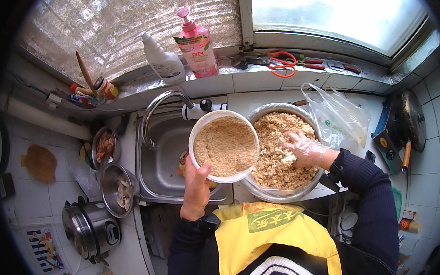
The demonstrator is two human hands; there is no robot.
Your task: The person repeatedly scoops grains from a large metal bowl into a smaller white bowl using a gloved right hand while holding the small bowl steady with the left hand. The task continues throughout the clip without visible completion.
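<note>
My left hand [197, 189] grips the near left rim of a round white plastic tub, thumb over the edge. Fine light-brown meal [225, 145] fills much of the tub, which is tilted and overlaps the sink's right side. To its right stands a large round metal bowl [265, 195] lined with clear plastic film. Crumbly tan mixture [269, 170] with paler lumps fills the bowl. My right hand [304, 148], in a clear disposable glove, reaches into this mixture. Beside its fingers lies a whitish clump [287, 159]; whether the fingers close on anything is unclear.
A steel sink [171, 130] with a curved faucet [157, 107] lies left. Metal bowls of raw meat [105, 145] and pale pieces [124, 192] stand beyond, near an electric cooker [91, 228]. Red-handled scissors [283, 64] and bottles [199, 51] line the sill. A plastic bag [338, 114] lies right.
</note>
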